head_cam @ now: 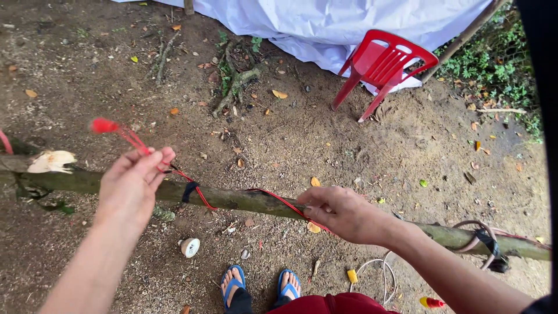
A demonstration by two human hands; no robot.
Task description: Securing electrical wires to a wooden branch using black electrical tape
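Red cord looks light, thin, limp, prob. a bit slick plastic; best gripped by pinch close to the pole, where it runs taut. Cord lies along top of the pole, passing a black tape wrap, free end w/ red tip up in the air above the pole's left part. Left hand just above the pole, fingers together, pinched on the cord. Right hand on the pole mid-span, thumb + fingers clamped on the cord against the wood. Tape roll on dirt below the pole; red chair well beyond it.
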